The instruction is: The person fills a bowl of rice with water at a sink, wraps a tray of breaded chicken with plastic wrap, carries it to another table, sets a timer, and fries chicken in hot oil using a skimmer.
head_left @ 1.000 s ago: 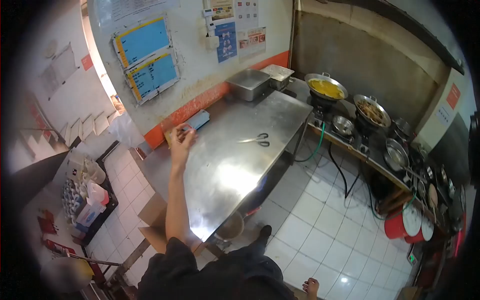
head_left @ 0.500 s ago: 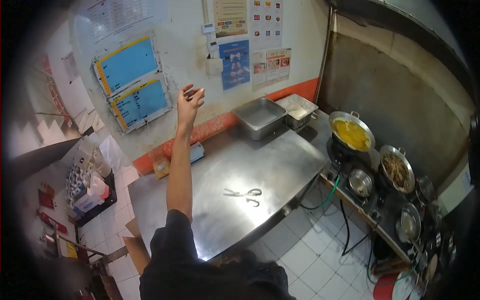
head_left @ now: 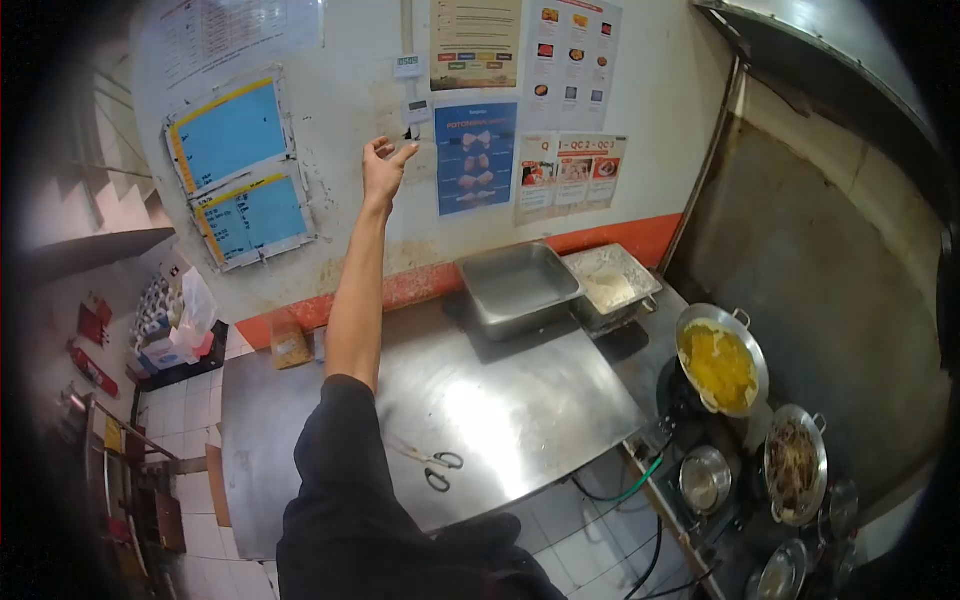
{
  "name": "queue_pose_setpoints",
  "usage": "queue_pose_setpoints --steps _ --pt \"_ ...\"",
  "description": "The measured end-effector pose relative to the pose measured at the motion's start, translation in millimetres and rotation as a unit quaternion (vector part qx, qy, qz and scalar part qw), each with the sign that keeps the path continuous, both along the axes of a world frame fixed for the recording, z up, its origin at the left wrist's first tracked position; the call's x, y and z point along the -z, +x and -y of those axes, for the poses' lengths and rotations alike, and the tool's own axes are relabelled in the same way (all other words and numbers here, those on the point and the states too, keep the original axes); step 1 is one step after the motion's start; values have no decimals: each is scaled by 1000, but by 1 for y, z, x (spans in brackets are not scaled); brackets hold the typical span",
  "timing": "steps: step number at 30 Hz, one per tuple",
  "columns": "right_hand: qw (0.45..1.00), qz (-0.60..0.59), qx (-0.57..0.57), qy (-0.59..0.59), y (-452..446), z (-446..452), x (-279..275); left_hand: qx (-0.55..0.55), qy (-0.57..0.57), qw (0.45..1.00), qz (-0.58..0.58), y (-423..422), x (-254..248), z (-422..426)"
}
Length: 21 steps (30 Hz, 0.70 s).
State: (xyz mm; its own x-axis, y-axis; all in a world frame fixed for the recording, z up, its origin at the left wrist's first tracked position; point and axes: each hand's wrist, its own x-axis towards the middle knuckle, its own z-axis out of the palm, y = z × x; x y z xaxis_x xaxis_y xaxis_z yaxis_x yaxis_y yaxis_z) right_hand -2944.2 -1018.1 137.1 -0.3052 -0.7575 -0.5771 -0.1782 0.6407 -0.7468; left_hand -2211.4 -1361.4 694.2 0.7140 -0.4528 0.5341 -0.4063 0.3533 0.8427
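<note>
My left hand (head_left: 388, 172) is raised on an outstretched arm in front of the wall, its fingers apart and loosely curled, with nothing seen in them. Just above it hang two small digital devices (head_left: 408, 67) on the wall, and a blue poster (head_left: 476, 160) is to its right. Whether the fingertips touch the wall is unclear. Below, black-handled scissors (head_left: 437, 466) lie open on the steel table (head_left: 520, 410). My right hand is out of view.
A steel pan (head_left: 520, 285) and a tray of whitish powder (head_left: 608, 285) stand against the wall. At right are a wok of yellow oil (head_left: 718, 365), a second wok (head_left: 795, 465) and a small pot (head_left: 705, 478). A brownish packet (head_left: 289, 345) lies at the table's back left.
My left hand has risen from low over the table's back edge to the wall by the devices. The view has shifted up and closer to the wall. My right hand has left the view.
</note>
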Motion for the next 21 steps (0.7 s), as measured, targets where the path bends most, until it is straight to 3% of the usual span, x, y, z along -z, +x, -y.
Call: queue_pose_setpoints --steps 3,5,7,8,9,10,13,17,20,21 --pt "995 -63 -48 -60 -33 10 -9 -34 -20 999 -14 33 2 59" --pt "983 -89 -63 -148 -20 47 -48 -58 -41 997 -20 51 1 86" --pt "958 -63 -68 -272 49 143 -127 -89 -25 996 5 61 0 109" --pt "943 -16 -96 -319 46 218 -94 -62 -73 995 -24 52 -6 111" --pt "913 29 -119 -388 133 248 -210 -68 -74 994 -29 58 -4 120" --pt "921 74 -179 -338 176 284 -276 -56 -90 994 -29 67 -3 129" --pt "808 105 -340 -470 308 380 -408 -47 -106 993 -33 70 -8 129" --pt "677 160 -458 -554 472 481 -512 -13 -129 991 -14 72 -7 127" --pt "671 312 -457 -493 584 525 -549 -1 -108 994 -8 73 -12 127" --pt "683 301 -445 -495 614 531 -558 20 -134 991 -11 72 -16 130"
